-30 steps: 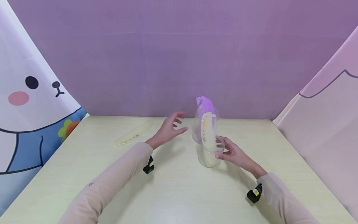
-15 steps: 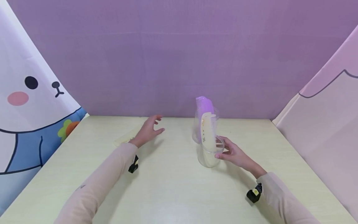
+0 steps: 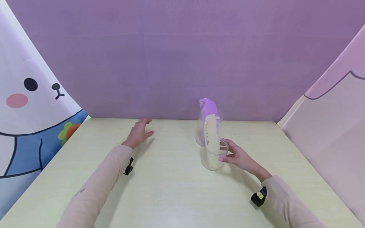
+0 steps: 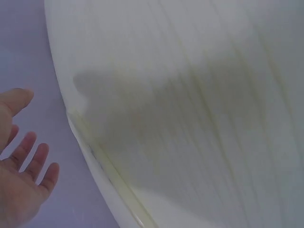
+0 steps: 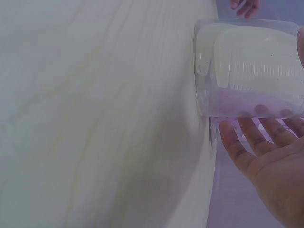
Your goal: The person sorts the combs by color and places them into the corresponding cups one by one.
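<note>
My right hand grips the side of a clear cup, thumb at the front and fingers round the far side. Cream combs stand upright in this cup; the right wrist view shows two overlapping combs through its wall. Right behind it is a second clear cup with purple combs standing in it. My left hand is over the left part of the table, fingers loosely bent, holding nothing. A loose cream comb lies on the table near it, hidden behind the hand in the head view.
The pale wooden table meets a purple cloth backdrop along its far edge. Printed cloth panels stand at the left and right. A black wrist camera hangs below the right sleeve.
My left hand has moved left from beside the cups to over the loose cream comb, which it now covers in the head view. The right hand and both cups have stayed put.
</note>
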The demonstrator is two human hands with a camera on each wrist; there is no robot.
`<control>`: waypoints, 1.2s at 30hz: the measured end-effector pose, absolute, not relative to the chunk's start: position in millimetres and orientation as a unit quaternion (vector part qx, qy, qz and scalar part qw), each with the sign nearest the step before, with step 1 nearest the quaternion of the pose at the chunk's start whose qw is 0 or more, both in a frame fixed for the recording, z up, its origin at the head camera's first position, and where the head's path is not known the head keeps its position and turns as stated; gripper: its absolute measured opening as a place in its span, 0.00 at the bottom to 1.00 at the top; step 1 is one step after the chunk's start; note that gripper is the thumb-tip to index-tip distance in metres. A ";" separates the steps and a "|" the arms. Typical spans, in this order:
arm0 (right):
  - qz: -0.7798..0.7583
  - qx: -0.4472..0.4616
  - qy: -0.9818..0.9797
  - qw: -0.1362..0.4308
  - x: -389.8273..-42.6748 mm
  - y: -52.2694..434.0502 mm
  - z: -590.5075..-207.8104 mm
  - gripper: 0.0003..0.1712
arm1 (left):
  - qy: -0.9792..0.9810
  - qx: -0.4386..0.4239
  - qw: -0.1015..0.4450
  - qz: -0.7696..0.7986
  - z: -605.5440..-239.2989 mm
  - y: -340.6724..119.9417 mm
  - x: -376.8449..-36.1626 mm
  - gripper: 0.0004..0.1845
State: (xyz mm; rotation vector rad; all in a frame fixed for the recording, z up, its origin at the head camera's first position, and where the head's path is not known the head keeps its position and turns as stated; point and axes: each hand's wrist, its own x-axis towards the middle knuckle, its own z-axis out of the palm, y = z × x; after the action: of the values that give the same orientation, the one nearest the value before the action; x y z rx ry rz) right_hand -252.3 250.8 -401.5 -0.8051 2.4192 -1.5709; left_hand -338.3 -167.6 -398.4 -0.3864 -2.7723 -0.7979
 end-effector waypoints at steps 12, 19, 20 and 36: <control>-0.525 -0.267 0.805 0.073 -252.1 250.9 -401.2 0.41 | -0.973 -0.079 0.102 -0.193 -405.8 -189.5 -339.4 0.29; -0.526 -0.269 0.804 0.073 -253.2 251.0 -402.4 0.40 | -0.979 -0.067 0.070 -0.179 -411.8 -195.4 -339.0 0.30; -0.526 -0.268 0.804 0.073 -253.4 251.1 -402.7 0.40 | -0.979 -0.066 0.067 -0.180 -412.1 -195.6 -338.4 0.30; -0.524 -0.271 0.804 0.077 -254.6 251.8 -403.4 0.40 | -0.980 -0.058 0.039 -0.187 -420.9 -200.4 -340.8 0.31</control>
State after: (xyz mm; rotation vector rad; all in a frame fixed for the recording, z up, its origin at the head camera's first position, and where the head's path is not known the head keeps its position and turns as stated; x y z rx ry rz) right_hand -254.6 251.8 -403.4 -0.8119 2.4091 -1.5685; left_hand -340.8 -200.4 -420.9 -0.1786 -3.0036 -0.5732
